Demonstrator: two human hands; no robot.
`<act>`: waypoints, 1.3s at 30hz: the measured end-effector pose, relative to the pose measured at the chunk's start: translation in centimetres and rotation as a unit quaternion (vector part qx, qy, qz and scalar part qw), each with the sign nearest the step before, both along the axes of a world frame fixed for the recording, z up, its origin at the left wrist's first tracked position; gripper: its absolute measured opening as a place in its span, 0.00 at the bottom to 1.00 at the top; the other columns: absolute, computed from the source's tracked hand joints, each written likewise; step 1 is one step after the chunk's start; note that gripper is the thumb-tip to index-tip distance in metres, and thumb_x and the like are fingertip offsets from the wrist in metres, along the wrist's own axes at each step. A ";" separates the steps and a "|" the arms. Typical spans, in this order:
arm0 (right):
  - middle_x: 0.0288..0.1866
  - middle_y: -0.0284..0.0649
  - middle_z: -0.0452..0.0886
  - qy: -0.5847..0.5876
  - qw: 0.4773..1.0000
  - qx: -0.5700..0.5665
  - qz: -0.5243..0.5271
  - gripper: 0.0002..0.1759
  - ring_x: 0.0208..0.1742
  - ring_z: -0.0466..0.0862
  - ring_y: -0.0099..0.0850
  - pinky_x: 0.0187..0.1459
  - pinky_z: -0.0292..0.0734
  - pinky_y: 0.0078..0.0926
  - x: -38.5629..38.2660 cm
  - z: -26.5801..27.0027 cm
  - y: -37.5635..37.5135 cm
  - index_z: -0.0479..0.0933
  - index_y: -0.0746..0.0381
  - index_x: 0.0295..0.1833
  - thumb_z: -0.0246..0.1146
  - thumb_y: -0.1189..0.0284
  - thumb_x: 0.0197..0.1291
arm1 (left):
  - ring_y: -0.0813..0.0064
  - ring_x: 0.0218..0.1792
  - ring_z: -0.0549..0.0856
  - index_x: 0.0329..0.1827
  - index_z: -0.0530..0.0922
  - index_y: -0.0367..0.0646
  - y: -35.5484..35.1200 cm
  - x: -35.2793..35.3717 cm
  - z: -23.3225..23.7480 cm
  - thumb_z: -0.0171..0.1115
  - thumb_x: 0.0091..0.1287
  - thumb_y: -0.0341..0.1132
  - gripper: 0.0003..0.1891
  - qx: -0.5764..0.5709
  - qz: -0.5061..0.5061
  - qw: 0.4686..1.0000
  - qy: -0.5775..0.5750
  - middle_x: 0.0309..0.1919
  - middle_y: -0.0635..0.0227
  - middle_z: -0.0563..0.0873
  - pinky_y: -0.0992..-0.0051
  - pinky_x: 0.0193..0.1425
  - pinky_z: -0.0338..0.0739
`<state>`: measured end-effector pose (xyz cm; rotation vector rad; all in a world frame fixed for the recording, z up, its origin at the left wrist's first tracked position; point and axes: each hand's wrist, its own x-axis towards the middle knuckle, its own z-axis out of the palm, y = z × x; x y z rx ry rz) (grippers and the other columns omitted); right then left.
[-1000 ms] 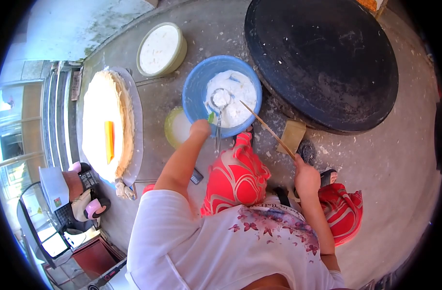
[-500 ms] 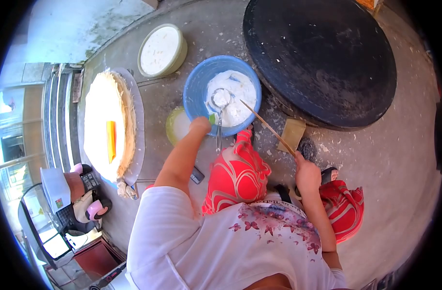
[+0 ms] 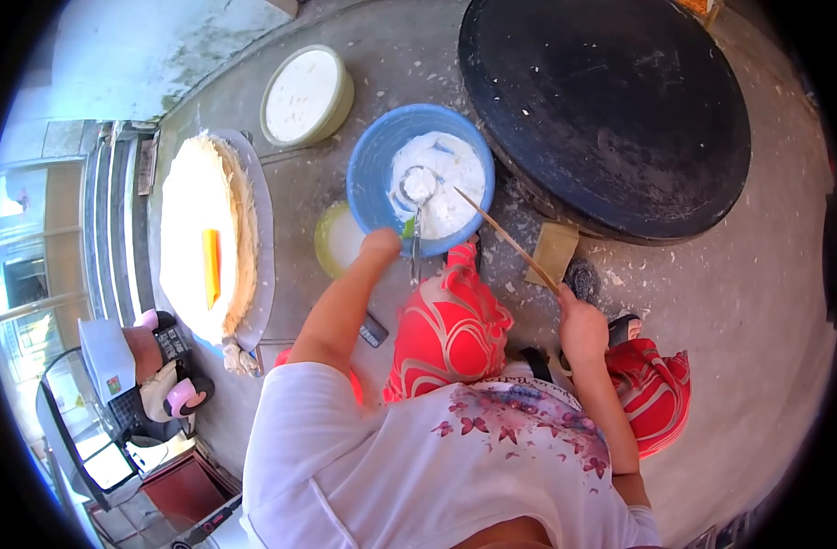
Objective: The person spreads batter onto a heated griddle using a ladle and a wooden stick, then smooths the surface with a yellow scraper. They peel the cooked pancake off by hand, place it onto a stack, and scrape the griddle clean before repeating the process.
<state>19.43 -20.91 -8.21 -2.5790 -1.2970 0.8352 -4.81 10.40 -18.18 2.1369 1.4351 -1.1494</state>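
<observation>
My right hand is closed round the near end of a thin wooden stick. The stick's far tip reaches over the white batter in a blue basin. At the basin's near left rim is my left hand, fingers curled in. A small bright green flat piece shows just beyond those fingers, inside the rim; I cannot tell its kind. Beside it, a metal ladle rests in the basin with batter in its bowl, its handle leaning over the near rim.
A large round black griddle stands at the right. At the upper left is a tub of white batter. A tall stack of thin flatbreads lies at the left, with an orange strip on top. A yellow-green bowl sits behind my left hand.
The green piece has shifted a little right and down, toward the ladle handle. My left forearm has moved slightly. My right hand and the stick stay in place.
</observation>
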 end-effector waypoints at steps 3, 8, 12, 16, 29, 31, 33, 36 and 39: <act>0.26 0.48 0.79 0.001 1.000 -0.012 -0.006 0.15 0.29 0.80 0.46 0.31 0.73 0.44 0.0 -0.1 0.2 0.72 0.53 0.50 0.51 0.71 0.57 | 0.66 0.29 0.85 0.23 0.83 0.39 1.8 -2.1 -1.3 0.56 0.50 0.28 0.06 -0.062 0.081 0.995 0.011 0.24 0.57 0.84 0.68 0.36 0.78; 0.26 0.49 0.78 0.005 1.000 -0.007 -0.012 0.16 0.29 0.80 0.47 0.31 0.73 0.44 -0.1 -0.3 0.3 0.72 0.53 0.52 0.52 0.72 0.57 | 0.66 0.21 0.83 0.18 0.81 0.38 4.2 -6.1 -8.2 0.57 0.47 0.26 0.05 -0.023 0.307 0.949 -0.061 0.17 0.57 0.82 0.68 0.30 0.77; 0.24 0.49 0.78 -0.005 1.000 0.003 -0.005 0.17 0.28 0.80 0.48 0.31 0.73 0.46 0.0 -1.0 -0.2 0.72 0.54 0.52 0.52 0.73 0.55 | 0.65 0.19 0.83 0.17 0.79 0.37 4.6 -3.1 -5.2 0.52 0.52 0.30 0.11 0.013 0.195 0.978 -0.074 0.16 0.56 0.81 0.68 0.28 0.76; 0.24 0.50 0.78 0.011 1.000 0.004 -0.017 0.19 0.27 0.80 0.49 0.30 0.72 0.47 0.0 -1.4 -0.6 0.72 0.53 0.53 0.51 0.74 0.54 | 0.58 0.29 0.85 0.27 0.82 0.35 7.9 -1.3 -5.7 0.53 0.52 0.31 0.10 0.041 0.362 0.926 -0.096 0.25 0.50 0.83 0.67 0.34 0.78; 0.26 0.52 0.76 0.041 0.998 0.021 -0.046 0.14 0.28 0.78 0.50 0.28 0.71 0.41 0.4 -1.5 -0.3 0.75 0.55 0.47 0.59 0.74 0.54 | 0.54 0.46 0.81 0.38 0.81 0.39 12.0 9.4 -2.2 0.52 0.53 0.31 0.13 0.110 -0.008 0.978 -0.178 0.41 0.52 0.82 0.63 0.49 0.76; 0.26 0.53 0.76 0.045 0.998 0.015 -0.036 0.14 0.29 0.78 0.50 0.28 0.71 0.41 0.4 -1.7 -0.6 0.75 0.55 0.48 0.59 0.75 0.53 | 0.56 0.41 0.83 0.34 0.82 0.40 11.2 11.4 -1.3 0.52 0.53 0.30 0.11 0.065 -0.186 0.966 -0.168 0.36 0.54 0.83 0.64 0.45 0.77; 0.26 0.53 0.76 0.052 0.998 0.011 -0.026 0.15 0.29 0.78 0.50 0.28 0.71 0.41 0.4 -1.5 -0.4 0.75 0.55 0.48 0.59 0.75 0.52 | 0.57 0.39 0.83 0.33 0.82 0.40 10.4 12.2 -1.0 0.53 0.53 0.30 0.10 0.067 -0.253 0.951 -0.165 0.35 0.54 0.84 0.64 0.43 0.78; 0.26 0.52 0.76 0.031 0.999 -0.003 -0.016 0.16 0.29 0.78 0.49 0.28 0.71 0.41 0.1 -0.7 0.1 0.75 0.55 0.48 0.60 0.76 0.51 | 0.58 0.34 0.84 0.28 0.82 0.40 8.0 11.4 0.5 0.53 0.52 0.29 0.09 0.055 -0.373 0.913 -0.156 0.31 0.54 0.84 0.64 0.37 0.79; 0.26 0.50 0.77 0.011 1.000 -0.010 0.001 0.16 0.29 0.79 0.47 0.28 0.71 0.41 0.3 -0.6 0.2 0.75 0.55 0.47 0.59 0.76 0.51 | 0.56 0.31 0.84 0.25 0.80 0.40 6.7 9.7 1.3 0.55 0.50 0.29 0.05 0.093 -0.397 0.882 -0.236 0.27 0.55 0.83 0.63 0.33 0.78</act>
